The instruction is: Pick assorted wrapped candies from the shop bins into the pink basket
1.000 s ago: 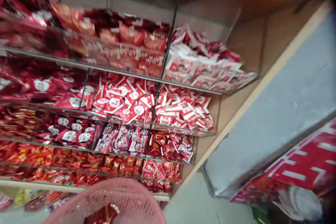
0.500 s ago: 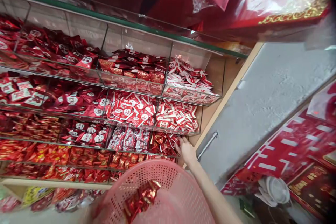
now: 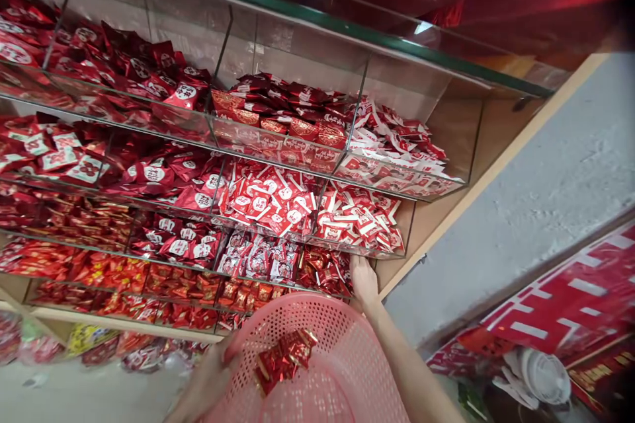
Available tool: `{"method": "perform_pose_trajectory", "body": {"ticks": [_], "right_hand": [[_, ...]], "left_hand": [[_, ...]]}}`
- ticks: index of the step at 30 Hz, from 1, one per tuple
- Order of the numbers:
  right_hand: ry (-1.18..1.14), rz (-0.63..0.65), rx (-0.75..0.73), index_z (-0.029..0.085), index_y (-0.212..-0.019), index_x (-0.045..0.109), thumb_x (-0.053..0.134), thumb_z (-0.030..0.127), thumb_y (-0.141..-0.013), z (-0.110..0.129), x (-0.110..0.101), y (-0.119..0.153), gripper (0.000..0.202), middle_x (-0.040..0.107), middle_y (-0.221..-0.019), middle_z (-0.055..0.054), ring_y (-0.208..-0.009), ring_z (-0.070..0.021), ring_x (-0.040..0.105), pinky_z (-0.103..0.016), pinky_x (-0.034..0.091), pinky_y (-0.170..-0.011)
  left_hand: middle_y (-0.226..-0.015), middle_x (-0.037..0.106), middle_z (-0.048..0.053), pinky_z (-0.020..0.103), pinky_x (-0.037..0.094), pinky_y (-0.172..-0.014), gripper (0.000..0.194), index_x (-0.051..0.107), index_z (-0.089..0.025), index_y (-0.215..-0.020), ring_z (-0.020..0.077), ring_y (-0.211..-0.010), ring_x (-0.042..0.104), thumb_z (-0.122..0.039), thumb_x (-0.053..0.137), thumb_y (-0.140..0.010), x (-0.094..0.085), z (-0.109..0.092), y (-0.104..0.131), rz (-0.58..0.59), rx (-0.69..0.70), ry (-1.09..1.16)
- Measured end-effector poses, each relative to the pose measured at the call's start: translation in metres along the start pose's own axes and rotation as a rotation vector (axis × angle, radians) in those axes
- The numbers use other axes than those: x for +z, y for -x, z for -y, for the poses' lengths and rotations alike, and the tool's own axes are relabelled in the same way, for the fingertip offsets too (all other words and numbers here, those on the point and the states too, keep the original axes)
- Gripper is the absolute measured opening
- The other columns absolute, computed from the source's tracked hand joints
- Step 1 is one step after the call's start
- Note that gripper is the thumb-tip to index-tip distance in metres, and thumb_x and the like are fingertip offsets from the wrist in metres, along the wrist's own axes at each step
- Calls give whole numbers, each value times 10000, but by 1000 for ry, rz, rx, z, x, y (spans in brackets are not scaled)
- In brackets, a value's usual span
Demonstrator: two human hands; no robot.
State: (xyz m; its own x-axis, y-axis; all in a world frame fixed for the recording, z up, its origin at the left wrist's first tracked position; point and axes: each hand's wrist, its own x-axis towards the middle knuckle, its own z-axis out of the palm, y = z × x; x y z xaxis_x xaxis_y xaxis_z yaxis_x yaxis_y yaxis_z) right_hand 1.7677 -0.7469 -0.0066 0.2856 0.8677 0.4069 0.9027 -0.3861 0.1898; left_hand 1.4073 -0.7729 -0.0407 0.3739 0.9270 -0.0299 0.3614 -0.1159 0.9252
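Observation:
A pink perforated plastic basket (image 3: 347,350) is tilted towards me, with several shiny red and gold wrapped candies (image 3: 285,360) lying in it. My left hand (image 3: 211,373) is closed on the basket's left side, its fingers partly blurred. My right hand (image 3: 366,281) reaches past the basket to the right end of a lower shelf. It is beside a compartment of dark red foil-wrapped candies (image 3: 327,268), below a bin of red and white packets (image 3: 360,221). Its fingertips are hidden at the shelf edge, so I cannot tell whether they hold anything.
Clear-walled shelf bins hold many red packets (image 3: 149,79). A green-edged glass shelf (image 3: 297,10) juts out above. To the right stand a wooden side panel (image 3: 491,165) and a grey wall (image 3: 550,165). Bagged goods (image 3: 143,353) lie beneath the lowest shelf.
The view has moved closer to the shelves and shifted left. My right hand has gone further in, and its fingertips are now hidden. My left hand shows more clearly on the basket.

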Motion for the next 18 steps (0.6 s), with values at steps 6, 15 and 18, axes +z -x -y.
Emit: {"method": "perform_pose_trajectory", "body": {"ticks": [6, 15, 18], "right_hand": [[-1, -50, -9, 111, -1022, 511, 314, 74, -807, -6, 11, -18, 294, 597, -897, -157, -837, -200, 554, -318, 411, -749], [-21, -127, -28, 93, -1017, 555, 311, 49, -791, 3, 8, -37, 335, 587, -992, -199, -929, -253, 526, -415, 328, -853], [-24, -108, -48, 84, -969, 578, 325, 54, -788, 6, 1, -30, 313, 606, -915, -191, -873, -245, 535, -393, 347, -813]], "left_hand": [[-938, 665, 14, 306, 430, -854, 395, 624, -185, -997, 237, -977, 555, -267, 481, -639, 14, 4, -10, 14, 2, -59], [-970, 655, 23, 295, 422, -851, 421, 603, -175, -1025, 232, -973, 556, -217, 457, -632, 18, -2, -13, 24, -14, -80], [-964, 657, 28, 302, 419, -851, 422, 606, -168, -1018, 239, -982, 550, -219, 462, -625, 16, -4, -13, 21, -25, -62]]}}
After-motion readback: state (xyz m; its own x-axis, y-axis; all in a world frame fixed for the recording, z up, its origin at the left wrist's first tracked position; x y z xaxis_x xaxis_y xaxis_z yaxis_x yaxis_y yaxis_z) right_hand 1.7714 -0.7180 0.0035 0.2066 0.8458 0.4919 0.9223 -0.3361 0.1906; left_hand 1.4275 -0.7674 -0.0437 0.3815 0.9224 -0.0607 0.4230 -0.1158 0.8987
